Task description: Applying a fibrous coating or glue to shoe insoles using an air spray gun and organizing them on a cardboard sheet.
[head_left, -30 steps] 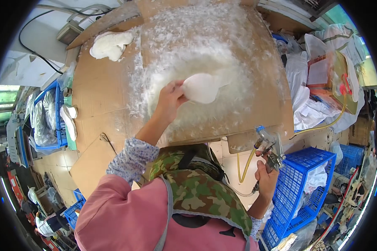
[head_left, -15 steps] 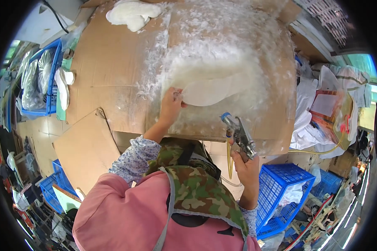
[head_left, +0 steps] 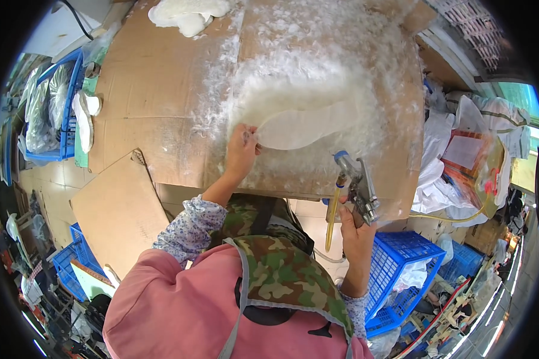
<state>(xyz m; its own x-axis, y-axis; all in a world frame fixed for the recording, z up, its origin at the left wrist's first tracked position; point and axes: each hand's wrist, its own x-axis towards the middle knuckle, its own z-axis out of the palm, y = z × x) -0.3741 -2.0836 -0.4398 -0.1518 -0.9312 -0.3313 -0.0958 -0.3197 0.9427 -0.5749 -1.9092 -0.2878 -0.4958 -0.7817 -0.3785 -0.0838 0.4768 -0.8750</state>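
Observation:
A pale, insole-shaped sheet [head_left: 299, 128] lies on the cardboard-covered table [head_left: 147, 128], amid white fluff [head_left: 317, 45]. My left hand [head_left: 241, 152] pinches its rounded left end between thumb and fingers. In front of the sheet, at the table's near edge, my right hand [head_left: 358, 245] is wrapped round a metal spray gun [head_left: 360, 194] with a blue nozzle ring. The nozzle points up toward the sheet, apart from it. A yellowish hose [head_left: 330, 224] hangs beside the gun. Whether the trigger is squeezed, I cannot tell.
White insoles [head_left: 191, 15] lie at the far left of the table, with another white insole [head_left: 84, 122] beyond its left edge. A blue crate [head_left: 57, 110] holds plastic bags. Another blue crate [head_left: 404, 275] stands at lower right. White bags [head_left: 434, 161] crowd the right side.
My right hand has moved the spray gun slightly right, and its nozzle has swung up and right. The hose has shifted with it. My left hand keeps its pinch on the sheet.

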